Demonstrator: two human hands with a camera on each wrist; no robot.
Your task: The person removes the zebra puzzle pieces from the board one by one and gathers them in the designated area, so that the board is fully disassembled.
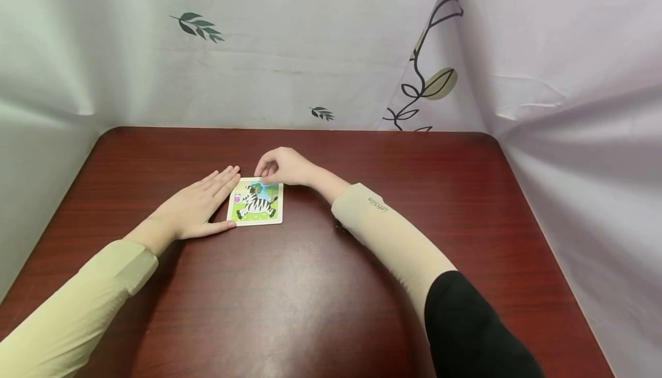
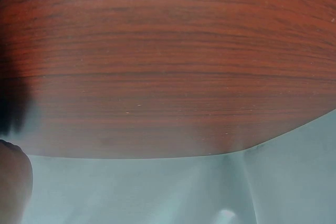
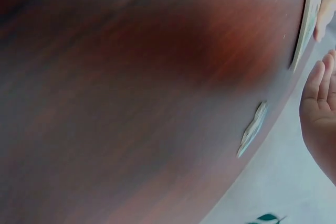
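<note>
A small square picture puzzle [image 1: 256,201] with a running zebra and a pale rim lies flat on the table. My left hand [image 1: 199,203] is spread palm down along its left side, the thumb at the lower left corner and the fingertips near the upper left one. Over the puzzle's top edge is my right hand [image 1: 287,166], fingers bent and thumb low over the picture. Whether anything sits between those fingertips is hidden. A loose thin piece with a wavy edge [image 3: 253,129] shows on the table in the right wrist view, apart from the puzzle.
The dark red wooden table [image 1: 331,309] has rounded far corners. A pale cloth [image 1: 289,68] with leaf prints hangs behind its far edge and down both sides. The left wrist view shows only bare wood, cloth and a blurred bit of the hand.
</note>
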